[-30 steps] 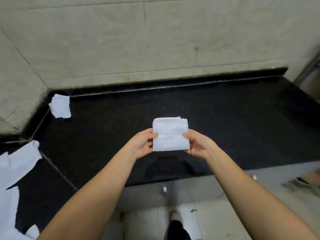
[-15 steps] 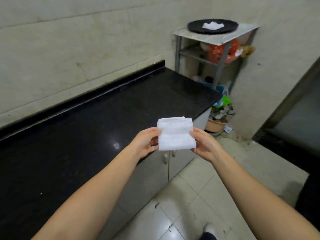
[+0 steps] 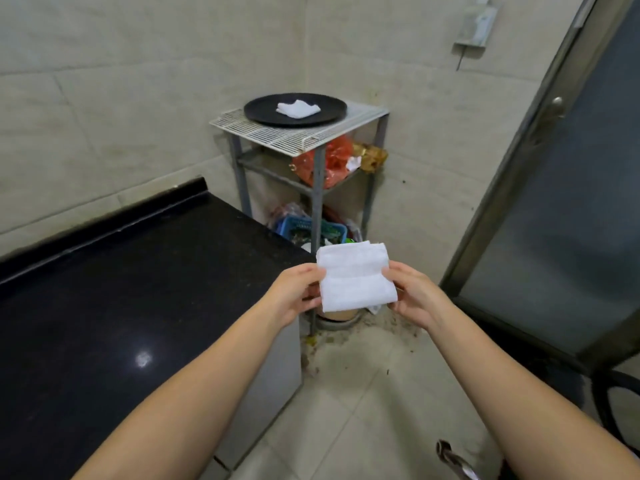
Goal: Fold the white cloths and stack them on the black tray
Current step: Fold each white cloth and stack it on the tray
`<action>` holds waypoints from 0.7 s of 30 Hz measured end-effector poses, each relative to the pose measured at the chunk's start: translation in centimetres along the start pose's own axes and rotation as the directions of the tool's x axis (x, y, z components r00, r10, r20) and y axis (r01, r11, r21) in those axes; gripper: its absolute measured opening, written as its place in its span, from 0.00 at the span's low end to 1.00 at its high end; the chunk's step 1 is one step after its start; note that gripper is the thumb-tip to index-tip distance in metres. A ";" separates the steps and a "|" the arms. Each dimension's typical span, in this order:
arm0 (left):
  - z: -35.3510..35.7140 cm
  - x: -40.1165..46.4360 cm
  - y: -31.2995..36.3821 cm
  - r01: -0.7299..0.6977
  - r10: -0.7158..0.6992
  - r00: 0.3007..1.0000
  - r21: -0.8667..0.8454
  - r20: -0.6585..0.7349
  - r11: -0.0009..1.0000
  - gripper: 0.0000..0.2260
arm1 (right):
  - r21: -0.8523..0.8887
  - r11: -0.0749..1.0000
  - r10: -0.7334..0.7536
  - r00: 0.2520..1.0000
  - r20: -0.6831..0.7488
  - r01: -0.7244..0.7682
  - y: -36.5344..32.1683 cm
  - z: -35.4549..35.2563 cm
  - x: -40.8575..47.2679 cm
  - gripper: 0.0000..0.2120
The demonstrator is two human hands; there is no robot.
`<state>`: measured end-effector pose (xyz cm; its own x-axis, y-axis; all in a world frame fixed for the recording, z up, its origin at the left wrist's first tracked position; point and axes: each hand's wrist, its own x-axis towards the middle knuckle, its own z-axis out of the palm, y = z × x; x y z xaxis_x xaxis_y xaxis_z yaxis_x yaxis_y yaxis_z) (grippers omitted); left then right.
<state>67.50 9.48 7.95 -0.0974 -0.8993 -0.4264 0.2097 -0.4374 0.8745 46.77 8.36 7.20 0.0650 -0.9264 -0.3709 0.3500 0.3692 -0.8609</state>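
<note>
A folded white terry cloth (image 3: 356, 277) was held in the air, pinched at its sides by the left hand (image 3: 298, 292) and right hand (image 3: 412, 296), well short of the round black tray (image 3: 258, 110), which held another folded white cloth (image 3: 298, 109) atop a grey wire rack (image 3: 277, 135).

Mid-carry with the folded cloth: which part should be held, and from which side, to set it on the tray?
Probably keep the grip as it is: left hand and right hand pinching the short side edges of the folded cloth, thumbs on top. It stays flat, layers together, ready to lower onto the cloth on the black tray.
</note>
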 end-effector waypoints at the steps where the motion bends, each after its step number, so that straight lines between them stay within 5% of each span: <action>1: 0.5 1.8 1.0 -0.011 0.010 1.000 -0.019 -0.017 1.000 0.05 | 0.000 1.000 0.002 1.000 0.014 -0.002 -1.2 0.0 2.1 0.09; 13: -0.2 22.4 19.4 -0.227 0.223 0.964 -0.014 -0.145 0.974 0.05 | -0.015 0.997 -0.068 0.983 0.172 0.072 -16.3 7.2 26.0 0.07; 21: 0.0 33.6 29.9 -0.342 0.386 0.896 0.211 -0.221 0.916 0.08 | -0.190 0.970 -0.108 0.967 0.232 0.154 -26.2 11.0 39.3 0.08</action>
<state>70.51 -33.79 19.83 0.2086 -0.9733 -0.0956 0.0200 -0.0935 0.9954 50.44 -38.51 19.03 0.2417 -0.9526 -0.1849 0.1723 0.2296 -0.9579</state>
